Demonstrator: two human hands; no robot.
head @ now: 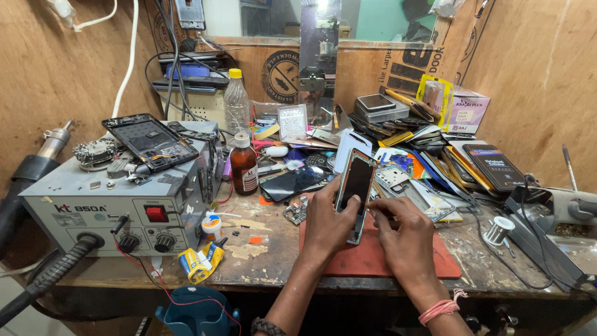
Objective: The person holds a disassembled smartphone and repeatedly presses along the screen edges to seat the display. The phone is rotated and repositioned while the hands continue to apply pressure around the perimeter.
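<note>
Grey boxy hot-air rework station (118, 205) with red switch and two black knobs parked at the worktop's (273, 264) left edge, dark stripped phone frame (151, 142) lying on top. Small yellow-and-blue glue tubes (200, 261) just in front, near the front edge. Brown glass bottle with white cap (244, 165) standing upright further back, clear plastic bottle with yellow cap (236, 102) behind it.

Middle of the worktop: red rubber mat (379, 258) at the front edge. Left hand (329, 221) wrapped around a slim black-screened phone in a silver frame (355, 186), fingers curled round its lower half, phone tilted up on end over the mat. Right hand (404, 236) just beside it, fingers pressed together at the phone's lower right edge; can't tell if pinching anything.

Heap of phone parts and boxes (423, 149) toward the back right, small solder spool (497, 230) near the right edge.
</note>
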